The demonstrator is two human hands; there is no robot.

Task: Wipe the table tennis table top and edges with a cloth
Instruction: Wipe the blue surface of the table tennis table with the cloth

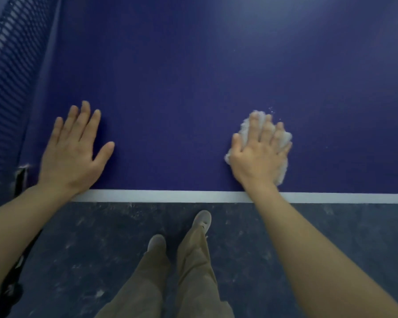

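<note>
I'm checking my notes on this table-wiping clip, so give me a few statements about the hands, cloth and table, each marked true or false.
1. The right hand presses a white cloth flat against the blue table top. True.
2. The left hand holds a second cloth. False: it rests bare on the table top, fingers spread.
3. The net stands at the left of the view. True.
4. The cloth lies on the white edge line. False: it lies on the blue surface just beyond the line.
5. The person is kneeling on the table. False: they stand on the floor, shoes visible below the table edge.
</note>
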